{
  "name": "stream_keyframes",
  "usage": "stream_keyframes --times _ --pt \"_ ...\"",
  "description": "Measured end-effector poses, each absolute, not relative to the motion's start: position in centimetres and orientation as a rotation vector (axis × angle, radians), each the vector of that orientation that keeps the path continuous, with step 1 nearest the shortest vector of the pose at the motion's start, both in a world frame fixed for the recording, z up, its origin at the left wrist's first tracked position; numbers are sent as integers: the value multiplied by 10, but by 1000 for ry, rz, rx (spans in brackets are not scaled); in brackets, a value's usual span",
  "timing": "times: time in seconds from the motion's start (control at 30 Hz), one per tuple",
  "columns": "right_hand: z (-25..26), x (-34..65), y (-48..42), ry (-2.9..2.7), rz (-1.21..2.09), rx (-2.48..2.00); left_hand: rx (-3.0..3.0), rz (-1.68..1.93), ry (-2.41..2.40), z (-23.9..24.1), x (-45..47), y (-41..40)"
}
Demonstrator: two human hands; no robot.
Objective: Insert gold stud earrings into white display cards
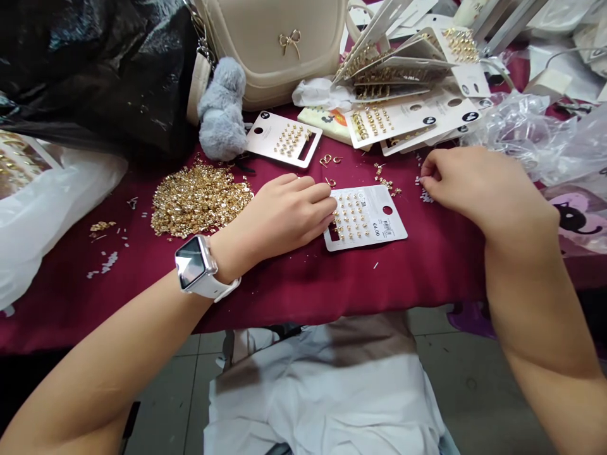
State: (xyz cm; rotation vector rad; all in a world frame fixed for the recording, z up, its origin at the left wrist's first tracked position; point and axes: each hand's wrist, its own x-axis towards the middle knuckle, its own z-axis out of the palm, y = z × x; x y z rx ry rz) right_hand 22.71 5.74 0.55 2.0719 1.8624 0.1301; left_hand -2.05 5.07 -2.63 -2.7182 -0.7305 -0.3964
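Probably steadying it, the half-curled left hand (294, 212) touches the earring card (367, 218). The right hand (478, 186), pinched nearly closed, meets clear bits (425, 196) lying handily near — both grips unclear.

Head-worn view, forward and down

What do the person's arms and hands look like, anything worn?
The left hand and right hand are ungloved; no sleeves show. The left wrist wears a watch: dark rectangular screen, silvery case, white strap. The right wrist is bare.
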Motion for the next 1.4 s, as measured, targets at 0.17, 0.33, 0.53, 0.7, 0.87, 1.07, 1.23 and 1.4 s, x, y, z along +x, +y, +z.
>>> stream_keyframes --times 0.17,0.33,0.53,0.7,0.87,1.07,1.23,1.4 --pt "0 230 60 1889 143 2080 -2727 -409 -669 -25 -20 50" --pt "-1 230 62 1865 114 2096 -2733 -398 -620 -27 -19 50" --pt "-1 227 62 1841 123 2107 -2744 -370 -619 -29 -20 51" --pt "-2 226 62 1867 114 2093 -2747 -358 -609 -29 -19 51" --pt "-3 229 61 1888 94 2097 -2782 -287 -629 -26 -18 50" --pt "0 230 60 2281 56 2116 -2799 -280 -641 -27 -19 50" --pt "0 210 49 3090 -351 1428 -2829 -375 -664 -31 -18 51" --pt "-13 195 44 3228 -317 1132 -2820 -356 -675 -33 -17 51"
